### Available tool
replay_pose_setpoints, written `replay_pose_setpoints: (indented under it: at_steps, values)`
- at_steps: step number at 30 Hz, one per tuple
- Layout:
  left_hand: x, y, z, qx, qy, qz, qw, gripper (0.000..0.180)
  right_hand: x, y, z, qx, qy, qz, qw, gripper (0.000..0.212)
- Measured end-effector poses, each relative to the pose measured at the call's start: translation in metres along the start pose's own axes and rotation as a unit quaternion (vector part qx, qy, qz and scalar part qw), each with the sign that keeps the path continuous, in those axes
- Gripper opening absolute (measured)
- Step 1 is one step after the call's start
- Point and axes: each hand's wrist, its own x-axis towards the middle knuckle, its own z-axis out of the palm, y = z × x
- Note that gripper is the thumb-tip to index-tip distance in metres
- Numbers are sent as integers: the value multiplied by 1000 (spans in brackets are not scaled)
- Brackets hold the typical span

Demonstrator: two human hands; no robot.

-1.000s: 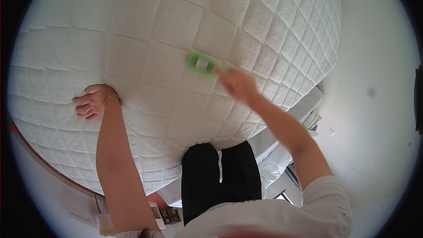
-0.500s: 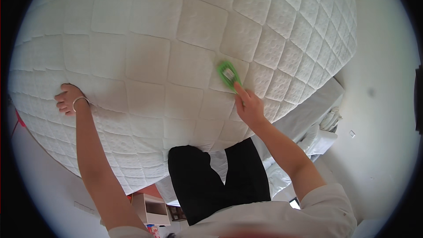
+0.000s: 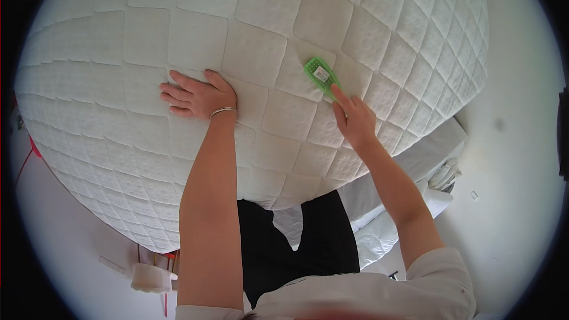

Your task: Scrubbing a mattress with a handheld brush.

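A white quilted mattress [image 3: 261,53] with a diamond stitch pattern fills most of the view. My left hand [image 3: 200,95] lies flat on it with the fingers spread; a thin bracelet circles that wrist. To its right, my right hand [image 3: 355,120] grips the handle of a green brush [image 3: 320,74] with a white label on its back. The brush rests against the mattress, its bristle side hidden beneath it. My index finger stretches along the handle.
Grey-white bedding [image 3: 379,234] and a folded pale cloth [image 3: 444,175] lie past the mattress's lower right edge. A plain wall [image 3: 510,160] runs along the right side. At lower left stands a white padded piece [image 3: 151,278] near red and wooden parts.
My left hand has shifted right and a little up across the mattress, its fingers now spread flat. The brush in my right hand has moved slightly up and right.
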Motion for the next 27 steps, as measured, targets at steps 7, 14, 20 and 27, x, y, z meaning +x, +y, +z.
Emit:
replay_pose_setpoints:
  at_steps: [7,14,20,27]
  values:
    - [-6,5,9,19,-24,-6,1000,76,152,-88,18,33,42,-20,998,41]
    - [-4,5,11,16,-17,-22,999,76,35,-56,20,25,-106,-98,989,50]
    - [4,2,-12,25,-13,1,1000,75,-8,-22,-12,-26,-268,-186,945,44]
    - [-11,-80,-56,67,-66,121,988,62,91,-85,7,136,-15,86,987,45]
